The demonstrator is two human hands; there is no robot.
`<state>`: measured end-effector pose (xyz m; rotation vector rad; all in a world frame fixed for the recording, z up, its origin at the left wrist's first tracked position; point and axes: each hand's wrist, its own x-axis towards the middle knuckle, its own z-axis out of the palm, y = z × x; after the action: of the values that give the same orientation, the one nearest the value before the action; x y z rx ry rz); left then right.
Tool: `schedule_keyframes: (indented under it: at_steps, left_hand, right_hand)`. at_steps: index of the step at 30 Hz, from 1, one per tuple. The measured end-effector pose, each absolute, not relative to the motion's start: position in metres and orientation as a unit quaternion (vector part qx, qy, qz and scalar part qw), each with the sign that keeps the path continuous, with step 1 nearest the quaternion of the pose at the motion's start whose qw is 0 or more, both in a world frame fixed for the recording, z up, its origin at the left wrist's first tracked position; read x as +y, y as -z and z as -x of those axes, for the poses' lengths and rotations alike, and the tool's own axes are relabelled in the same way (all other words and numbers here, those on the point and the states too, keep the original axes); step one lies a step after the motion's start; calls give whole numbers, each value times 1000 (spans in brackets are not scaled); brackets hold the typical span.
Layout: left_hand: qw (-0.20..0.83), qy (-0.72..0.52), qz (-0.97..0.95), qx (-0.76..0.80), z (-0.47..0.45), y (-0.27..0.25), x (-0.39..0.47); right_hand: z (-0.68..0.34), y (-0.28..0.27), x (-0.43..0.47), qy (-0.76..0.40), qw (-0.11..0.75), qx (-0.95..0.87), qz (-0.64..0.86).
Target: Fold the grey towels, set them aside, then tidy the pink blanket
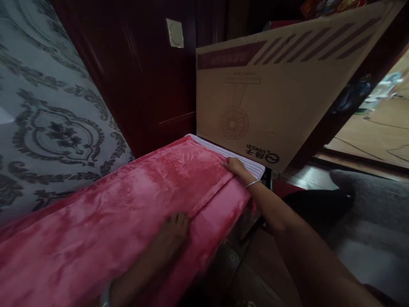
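A plush pinkish-red blanket (128, 204) lies folded over a narrow bed, with one layer's edge running lengthwise near the right side. My right hand (234, 165) is closed on that layer's far corner, beside a strip of striped sheet (220, 148). Nearer to me, my left hand (175, 228) has its fingers curled at the same edge, a little blurred. Each wrist wears a silver bangle. The fingertips of both hands are partly hidden.
A large cardboard box (281, 98) with a printed fan stands behind the bed's far end. Patterned wallpaper (57, 128) and a dark red door (143, 76) border the left. Dark and grey fabric (367, 209) lies at right, near a doorway to a tan floor (383, 128).
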<state>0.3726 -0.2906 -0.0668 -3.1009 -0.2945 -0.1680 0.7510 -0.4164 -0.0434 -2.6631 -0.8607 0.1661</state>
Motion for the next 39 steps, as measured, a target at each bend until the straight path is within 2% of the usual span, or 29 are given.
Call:
schedule_keyframes:
  at_steps: [5, 10, 14, 17, 21, 27, 33, 39]
  left_hand:
    - [-48, 57, 990, -116, -389, 28, -282]
    - [-179, 48, 980, -73, -397, 8, -304]
    - [-186, -6, 982, -17, -399, 12, -321]
    - [-196, 5, 980, 27, -399, 10, -310]
    - [-140, 101, 985, -24, -397, 18, -262]
    - [-5, 129, 978, -161, -386, 57, -190]
    - [83, 172, 970, -150, -378, 87, -194]
    - [80, 173, 972, -138, -375, 82, -201]
  right_hand:
    - [-762, 19, -424, -28, 192, -277, 941]
    - [-772, 14, -446, -39, 169, -236, 956]
    - [-766, 30, -459, -81, 141, -227, 960]
    - [-764, 32, -448, -90, 123, -220, 964]
    - [-770, 23, -412, -89, 113, -236, 961]
    - [-787, 21, -355, -105, 159, -282, 940]
    - [-800, 12, -302, -113, 247, -304, 913]
    - [-811, 14, -245, -140, 301, -302, 894]
